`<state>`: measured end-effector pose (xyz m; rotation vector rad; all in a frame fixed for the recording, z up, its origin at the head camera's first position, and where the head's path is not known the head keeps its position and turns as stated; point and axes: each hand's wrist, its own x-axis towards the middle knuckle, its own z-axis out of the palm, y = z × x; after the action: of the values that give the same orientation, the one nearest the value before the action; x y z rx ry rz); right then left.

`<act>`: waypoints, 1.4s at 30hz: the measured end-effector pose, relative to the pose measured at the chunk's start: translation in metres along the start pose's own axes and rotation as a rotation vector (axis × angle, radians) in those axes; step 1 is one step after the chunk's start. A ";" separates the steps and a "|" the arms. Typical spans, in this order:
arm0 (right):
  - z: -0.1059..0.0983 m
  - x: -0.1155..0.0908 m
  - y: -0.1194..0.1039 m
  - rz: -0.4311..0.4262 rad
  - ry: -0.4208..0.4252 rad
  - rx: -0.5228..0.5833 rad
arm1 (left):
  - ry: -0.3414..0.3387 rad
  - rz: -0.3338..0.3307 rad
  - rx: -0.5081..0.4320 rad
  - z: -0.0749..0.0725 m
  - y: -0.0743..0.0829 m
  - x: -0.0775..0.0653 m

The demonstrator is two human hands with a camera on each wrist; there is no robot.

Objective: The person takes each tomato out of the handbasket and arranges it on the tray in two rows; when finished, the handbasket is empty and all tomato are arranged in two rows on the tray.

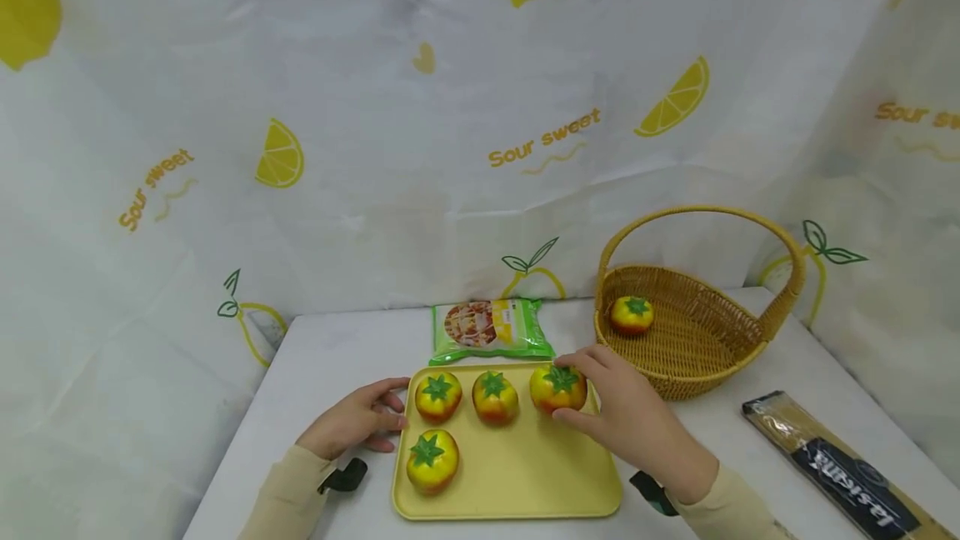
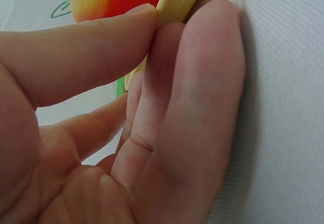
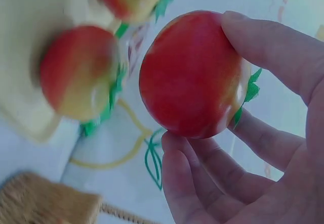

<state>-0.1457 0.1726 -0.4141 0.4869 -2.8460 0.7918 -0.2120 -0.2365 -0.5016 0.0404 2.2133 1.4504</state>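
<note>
In the head view my right hand (image 1: 630, 411) pinches a yellow-and-red tomato (image 1: 551, 398) with a green star-shaped leaf top, at the tray's far right corner. The right wrist view shows this tomato (image 3: 187, 77) between thumb and fingers, its red underside facing the camera and apart from the tray behind. My left hand (image 1: 352, 423) holds the left rim of the yellow tray (image 1: 532, 486), thumb at the edge and fingers curled beside it. On the tray lie a far-left tomato (image 1: 438, 397), a middle tomato (image 1: 496, 400) and a near-left tomato (image 1: 432, 463).
A wicker basket (image 1: 693, 369) with a tall handle stands at the back right, one tomato (image 1: 632, 317) inside. Behind the tray lies a green-edged food packet (image 1: 487, 327). A long brown-and-black package (image 1: 847, 465) is at the right. White printed cloth (image 1: 375, 148) hangs behind the table.
</note>
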 end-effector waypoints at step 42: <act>0.078 -0.012 -0.036 -0.051 -0.293 0.094 | -0.003 -0.018 -0.005 -0.002 -0.001 0.002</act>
<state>-0.1261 0.1059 -0.4663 0.7425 -3.0543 0.9175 -0.2141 -0.2381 -0.5024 0.0214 2.2019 1.4449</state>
